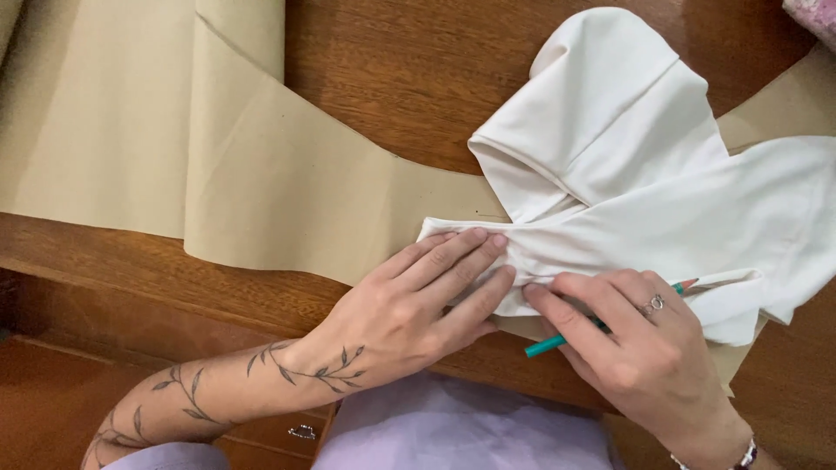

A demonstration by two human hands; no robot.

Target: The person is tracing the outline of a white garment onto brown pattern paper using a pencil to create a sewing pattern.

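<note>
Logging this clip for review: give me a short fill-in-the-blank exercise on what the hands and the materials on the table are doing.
1. The left hand presses flat on the white ____.
2. The right hand holds a ____ pencil.
3. The fabric lies over a tan ____ pattern.
4. Everything rests on a ____ table.

Missing words: fabric; teal; paper; wooden

Two hands are at work: the left hand (409,300) and the right hand (623,335). One white cloth (644,174) lies bunched on one tan paper sheet (261,165). One teal pencil (557,341) sits under the right hand, which wears one ring (654,304) and one bracelet (740,457). One wooden counter (409,61) carries it all.
</note>
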